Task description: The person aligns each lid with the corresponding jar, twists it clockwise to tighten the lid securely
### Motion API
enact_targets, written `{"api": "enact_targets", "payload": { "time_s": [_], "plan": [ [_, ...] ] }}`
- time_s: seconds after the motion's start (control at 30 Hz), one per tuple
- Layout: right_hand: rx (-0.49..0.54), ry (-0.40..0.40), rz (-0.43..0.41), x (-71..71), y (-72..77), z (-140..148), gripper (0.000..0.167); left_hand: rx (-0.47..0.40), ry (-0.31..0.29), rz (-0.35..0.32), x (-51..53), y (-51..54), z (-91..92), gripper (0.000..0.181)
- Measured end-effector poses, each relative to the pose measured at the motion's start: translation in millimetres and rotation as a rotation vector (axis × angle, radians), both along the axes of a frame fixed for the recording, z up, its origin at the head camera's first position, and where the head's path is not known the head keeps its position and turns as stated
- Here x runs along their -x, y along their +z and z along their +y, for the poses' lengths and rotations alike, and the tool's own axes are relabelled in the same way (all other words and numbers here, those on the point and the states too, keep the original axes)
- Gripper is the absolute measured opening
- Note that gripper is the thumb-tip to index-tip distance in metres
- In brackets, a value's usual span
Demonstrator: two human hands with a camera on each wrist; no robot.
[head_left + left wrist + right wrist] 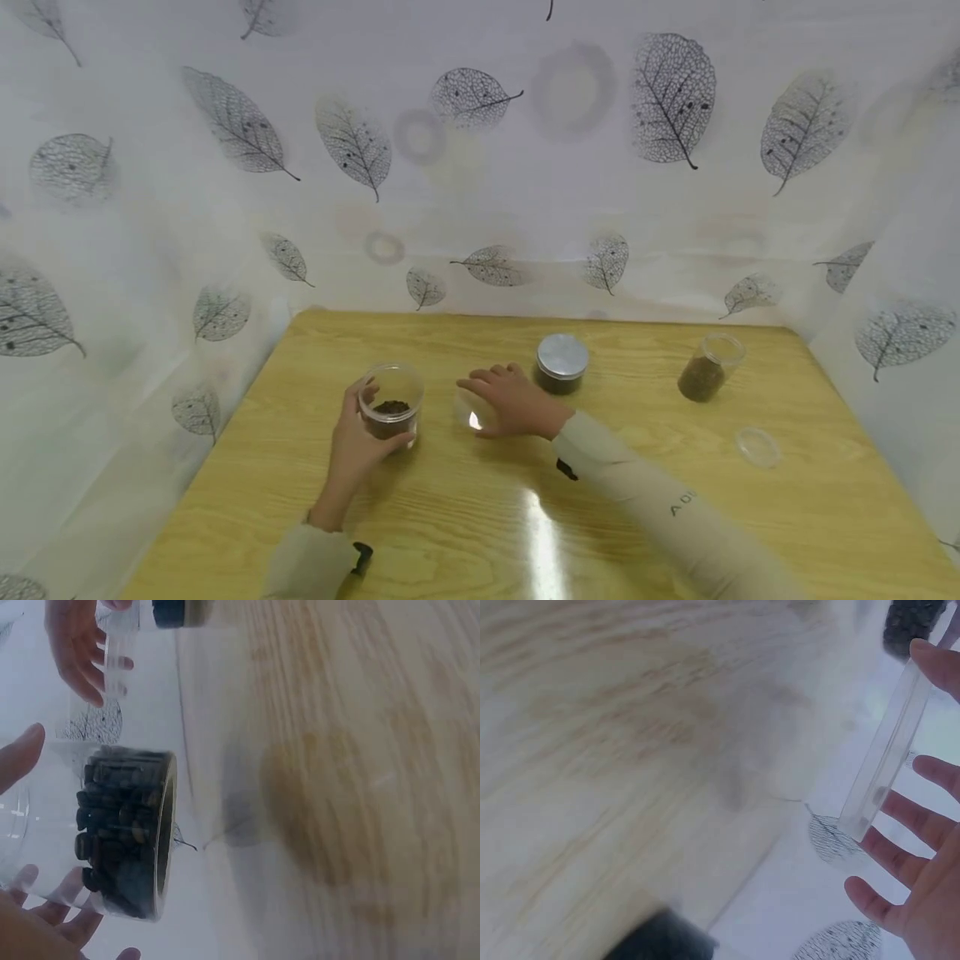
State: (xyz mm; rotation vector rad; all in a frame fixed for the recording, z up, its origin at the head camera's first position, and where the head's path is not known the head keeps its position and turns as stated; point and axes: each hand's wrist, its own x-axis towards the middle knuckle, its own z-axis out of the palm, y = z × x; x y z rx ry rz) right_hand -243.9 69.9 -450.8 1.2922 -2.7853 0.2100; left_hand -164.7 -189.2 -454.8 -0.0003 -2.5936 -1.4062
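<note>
On the left side of the table, my left hand (358,446) grips a clear round jar (392,390), thumb on one side and fingers round the other. Dark bean-like pieces (124,832) fill the lower part of this jar, and its top is uncovered. In the left wrist view the jar's base shows a gap above the tabletop. To its right, my right hand (521,404) holds a clear round lid (885,754) by the rim, between thumb and fingers. The lid is apart from the jar; glare covers part of it in the head view.
Just beyond my right hand stands a dark jar with a silver lid (562,357). Farther right is an uncovered clear jar (702,377) with brown contents; a loose clear lid (759,447) lies nearer the front. Leaf-patterned cloth (517,200) borders the wooden table (465,517).
</note>
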Motion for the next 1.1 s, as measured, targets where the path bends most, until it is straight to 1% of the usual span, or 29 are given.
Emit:
{"api": "enact_targets", "payload": {
  "time_s": [0.1, 0.23, 0.33, 0.5, 0.67, 0.8, 0.97, 1.1],
  "plan": [
    [0.052, 0.002, -0.015, -13.2, 9.8, 14.4, 0.077, 0.085, -0.025, 0.027, -2.6, 4.0, 8.8, 0.102],
    [0.087, 0.015, 0.016, -28.9, 18.4, 35.0, 0.08, 0.192, -0.061, 0.088, -6.6, 9.5, 21.5, 0.102],
    [0.114, 0.023, 0.044, -38.8, 21.6, 48.7, 0.081, 0.268, -0.085, 0.138, -9.3, 11.2, 30.2, 0.102],
    [0.147, 0.016, 0.065, -51.8, 23.3, 67.7, 0.081, 0.351, -0.154, 0.204, -13.5, 9.9, 44.8, 0.1],
    [0.176, 0.017, 0.141, -60.3, 23.9, 82.6, 0.082, 0.387, -0.232, 0.23, -17.8, 8.4, 58.4, 0.101],
    [0.214, 0.028, 0.193, -64.6, 25.9, 91.7, 0.083, 0.413, -0.281, 0.24, -20.8, 7.6, 66.4, 0.1],
    [0.26, 0.04, 0.207, -68.5, 28.6, 98.2, 0.083, 0.43, -0.318, 0.267, -22.5, 6.4, 73.0, 0.099],
    [0.287, 0.043, 0.21, -69.9, 28.8, 100.3, 0.082, 0.452, -0.334, 0.272, -23.1, 5.4, 77.4, 0.1]
  ]
}}
